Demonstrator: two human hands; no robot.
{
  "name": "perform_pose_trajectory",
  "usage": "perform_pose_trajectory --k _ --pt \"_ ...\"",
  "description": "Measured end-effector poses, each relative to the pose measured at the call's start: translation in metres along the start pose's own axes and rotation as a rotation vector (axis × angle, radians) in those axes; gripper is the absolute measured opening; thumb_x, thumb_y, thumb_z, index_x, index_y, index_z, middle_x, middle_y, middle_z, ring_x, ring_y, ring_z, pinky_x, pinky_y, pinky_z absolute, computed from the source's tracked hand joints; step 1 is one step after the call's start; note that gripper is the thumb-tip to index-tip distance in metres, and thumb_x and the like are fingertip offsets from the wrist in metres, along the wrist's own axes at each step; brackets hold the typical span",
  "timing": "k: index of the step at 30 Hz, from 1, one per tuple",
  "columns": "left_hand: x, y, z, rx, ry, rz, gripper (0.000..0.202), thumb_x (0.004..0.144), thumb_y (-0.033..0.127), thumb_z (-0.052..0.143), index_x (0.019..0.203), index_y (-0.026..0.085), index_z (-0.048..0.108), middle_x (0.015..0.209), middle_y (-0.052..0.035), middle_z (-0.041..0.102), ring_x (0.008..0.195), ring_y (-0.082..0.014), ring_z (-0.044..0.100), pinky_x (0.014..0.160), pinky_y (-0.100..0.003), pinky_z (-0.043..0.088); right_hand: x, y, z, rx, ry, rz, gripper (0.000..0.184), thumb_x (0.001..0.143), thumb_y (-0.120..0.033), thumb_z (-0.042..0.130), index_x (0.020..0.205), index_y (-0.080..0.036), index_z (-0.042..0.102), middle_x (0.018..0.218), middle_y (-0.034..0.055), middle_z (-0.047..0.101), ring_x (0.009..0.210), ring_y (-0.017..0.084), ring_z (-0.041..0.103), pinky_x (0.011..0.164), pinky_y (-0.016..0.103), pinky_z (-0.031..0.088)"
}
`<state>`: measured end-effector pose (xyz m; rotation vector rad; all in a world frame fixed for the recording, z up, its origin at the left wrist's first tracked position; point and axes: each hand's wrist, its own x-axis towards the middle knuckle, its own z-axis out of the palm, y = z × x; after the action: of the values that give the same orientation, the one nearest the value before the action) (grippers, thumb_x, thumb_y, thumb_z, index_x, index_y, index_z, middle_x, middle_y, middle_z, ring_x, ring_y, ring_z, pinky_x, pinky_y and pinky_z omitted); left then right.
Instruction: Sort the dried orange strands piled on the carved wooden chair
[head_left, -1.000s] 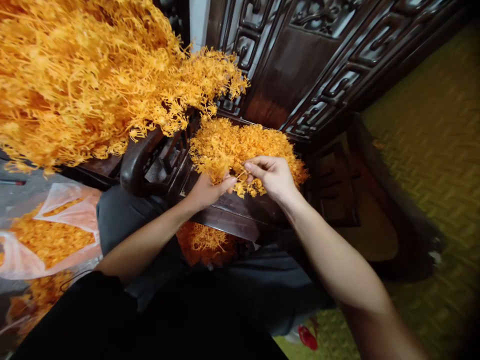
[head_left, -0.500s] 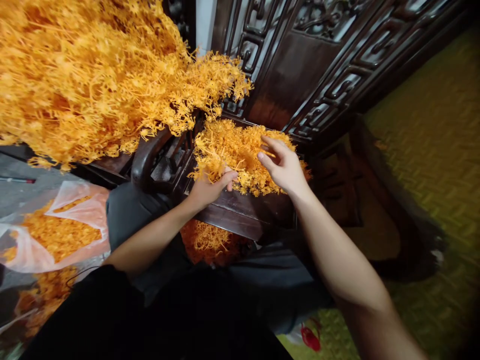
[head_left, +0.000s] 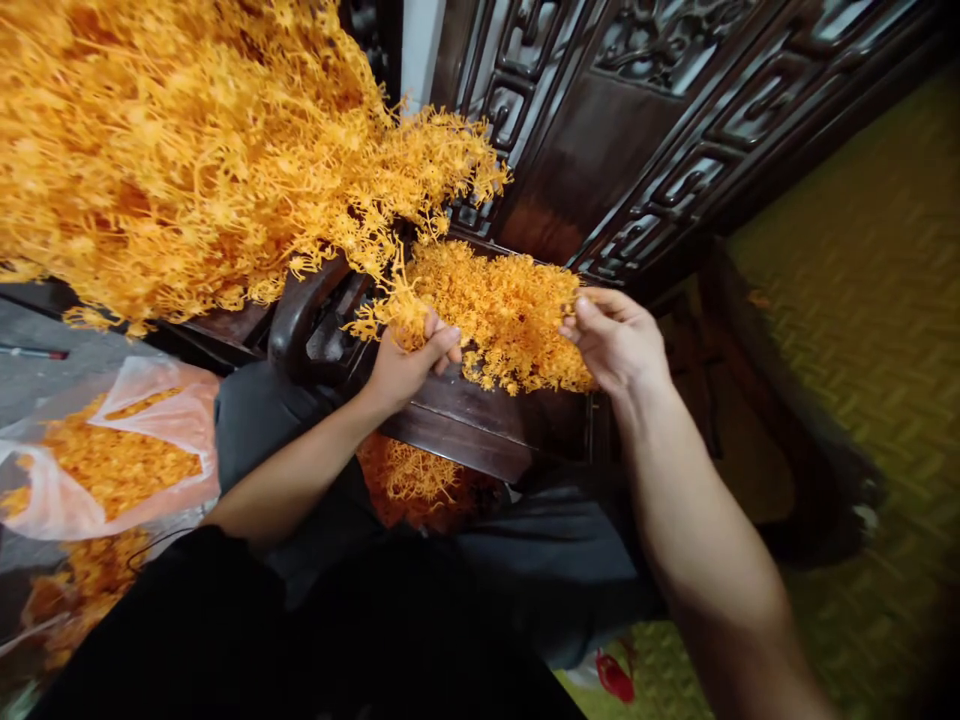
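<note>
My left hand (head_left: 409, 365) is closed round the lower end of a bunch of orange artificial flower sprigs (head_left: 401, 310), whose thin curly tips fan out above the fingers. To its right my right hand (head_left: 619, 335) is closed in a pinch at the right edge of a pile of small orange flower pieces (head_left: 499, 310). What sits between those fingertips is too small to make out for certain. The pile lies on the dark wooden seat (head_left: 480, 425) in front of me.
A big heap of orange sprigs (head_left: 172, 160) fills the upper left, beside a curved wooden armrest (head_left: 300, 315). A carved wooden backrest (head_left: 562, 150) rises behind. More orange pieces lie in a plastic bag (head_left: 161, 405) at left and a reddish container (head_left: 386, 490) below the seat.
My right hand has moved right, from over the pile to its edge, and its fingers have come together. My left hand has shifted slightly left with its bunch.
</note>
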<state>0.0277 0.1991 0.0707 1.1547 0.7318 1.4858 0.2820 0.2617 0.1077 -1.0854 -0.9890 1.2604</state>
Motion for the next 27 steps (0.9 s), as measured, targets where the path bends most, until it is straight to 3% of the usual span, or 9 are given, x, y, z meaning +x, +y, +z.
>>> perform_pose_trajectory --k 4,7,11,19,24,27 --pt "0.0 0.002 -0.001 0.024 -0.054 -0.058 0.04 0.088 0.045 0.074 0.073 0.024 0.043 0.06 0.0056 0.061 0.055 -0.0089 0.062 0.059 -0.026 0.052 -0.013 -0.001 0.013 -0.012 -0.162 0.164 0.048 0.052 -0.035 0.102 0.09 -0.021 0.078 0.078 0.0 0.076 0.061 0.01 0.068 0.064 0.024 0.065" --pt "-0.002 0.003 0.001 0.076 -0.072 -0.077 0.037 0.091 0.042 0.07 0.07 0.024 0.045 0.056 0.0053 0.059 0.058 -0.0098 0.064 0.064 -0.028 0.054 -0.023 -0.001 0.025 -0.009 -0.222 0.184 0.043 0.055 -0.034 0.101 0.088 -0.021 0.076 0.08 0.0009 0.076 0.06 0.011 0.069 0.065 0.027 0.067" --pt "-0.003 0.005 0.001 0.144 -0.05 -0.123 0.036 0.089 0.044 0.069 0.07 0.024 0.046 0.055 0.004 0.058 0.06 -0.0113 0.065 0.061 -0.029 0.053 -0.027 -0.001 0.026 -0.008 -0.25 0.203 0.041 0.055 -0.031 0.101 0.085 -0.02 0.075 0.073 -0.0014 0.073 0.06 0.013 0.072 0.065 0.029 0.067" --pt "-0.001 0.003 -0.002 0.178 -0.046 -0.147 0.037 0.09 0.045 0.067 0.068 0.023 0.047 0.059 0.0013 0.063 0.053 -0.0088 0.058 0.053 -0.026 0.046 -0.03 0.001 0.026 -0.06 -0.253 0.149 0.042 0.059 -0.038 0.099 0.089 -0.021 0.074 0.064 -0.0039 0.068 0.049 0.012 0.067 0.051 0.024 0.061" --pt "0.0 0.003 -0.001 0.313 -0.035 -0.086 0.032 0.091 0.038 0.067 0.065 0.021 0.059 0.061 -0.0001 0.069 0.053 -0.0089 0.057 0.056 -0.026 0.048 -0.043 0.002 0.032 -0.248 -0.342 0.06 0.036 0.066 -0.042 0.096 0.084 -0.02 0.075 0.067 0.0 0.072 0.049 0.015 0.067 0.049 0.026 0.058" --pt "-0.002 0.009 0.004 0.409 -0.046 -0.114 0.025 0.09 0.033 0.068 0.069 0.02 0.07 0.067 -0.0015 0.075 0.053 -0.0094 0.06 0.061 -0.027 0.052 -0.052 0.004 0.036 -0.389 -0.401 0.043 0.035 0.069 -0.044 0.094 0.084 -0.019 0.075 0.069 0.0019 0.074 0.053 0.015 0.07 0.05 0.024 0.056"
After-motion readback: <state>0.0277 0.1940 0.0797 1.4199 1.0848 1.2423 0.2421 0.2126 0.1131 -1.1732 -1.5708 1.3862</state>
